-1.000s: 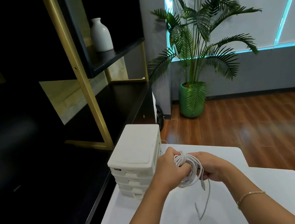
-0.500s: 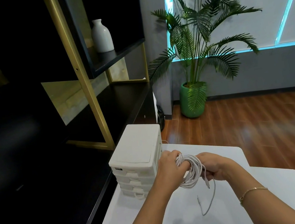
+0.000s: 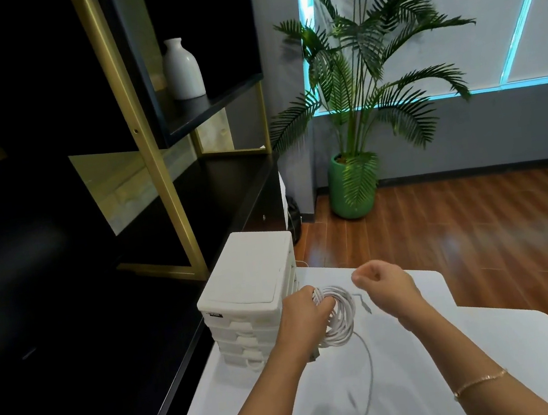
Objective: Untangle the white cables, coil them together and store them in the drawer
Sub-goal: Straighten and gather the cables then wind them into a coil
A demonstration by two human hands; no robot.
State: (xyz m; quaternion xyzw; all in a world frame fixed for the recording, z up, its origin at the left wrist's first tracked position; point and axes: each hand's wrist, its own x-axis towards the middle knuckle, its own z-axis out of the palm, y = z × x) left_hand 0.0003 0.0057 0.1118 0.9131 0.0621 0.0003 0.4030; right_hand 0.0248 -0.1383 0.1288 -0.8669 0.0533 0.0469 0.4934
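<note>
My left hand [image 3: 305, 317] grips a coil of white cables [image 3: 343, 316] just above the white table [image 3: 490, 353]. A loose tail of cable hangs from the coil and curls down over the table top. My right hand [image 3: 387, 284] is lifted to the right of the coil, fingers pinched on a thin cable end that runs back to the coil. The white drawer unit [image 3: 252, 296] with several shut drawers stands right beside my left hand, on the table's left edge.
A black and gold shelving unit [image 3: 155, 153] fills the left, with a white vase [image 3: 182, 70] on a shelf. A potted palm in a green pot [image 3: 350, 191] stands on the wooden floor beyond the table.
My right hand has come off the coil and risen to the right, pulling a cable end with it. The coil stays in my left hand. The hanging tail has swung.
</note>
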